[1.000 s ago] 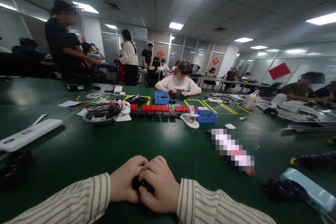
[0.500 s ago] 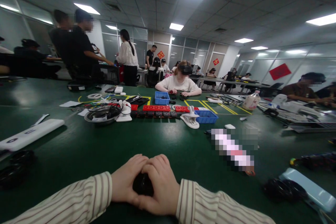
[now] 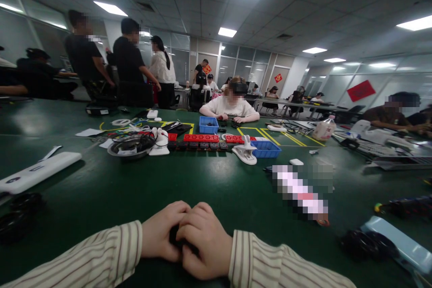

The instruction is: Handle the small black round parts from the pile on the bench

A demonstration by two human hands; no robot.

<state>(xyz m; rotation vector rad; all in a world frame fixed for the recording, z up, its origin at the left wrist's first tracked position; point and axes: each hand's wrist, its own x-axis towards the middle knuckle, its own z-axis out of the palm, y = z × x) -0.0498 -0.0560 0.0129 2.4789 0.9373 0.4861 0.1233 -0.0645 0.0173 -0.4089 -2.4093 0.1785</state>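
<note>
My left hand (image 3: 159,232) and my right hand (image 3: 205,242) rest together on the green table (image 3: 111,193) near its front edge. Both have their fingers curled around a small black object (image 3: 174,237), which shows only as a dark sliver between them. My forearms are in striped sleeves. Farther out on the table lie a row of red and black blocks (image 3: 201,138), two blue bins (image 3: 208,125) and a white device (image 3: 245,153).
A long white case (image 3: 37,172) lies at the left, a light blue case (image 3: 398,245) and black cables at the right. A person sits across the table (image 3: 229,105). Other people stand at the back left and sit at the right.
My hands have closed more tightly over the black object, so less of it shows. The people standing at the back left have shifted to the right.
</note>
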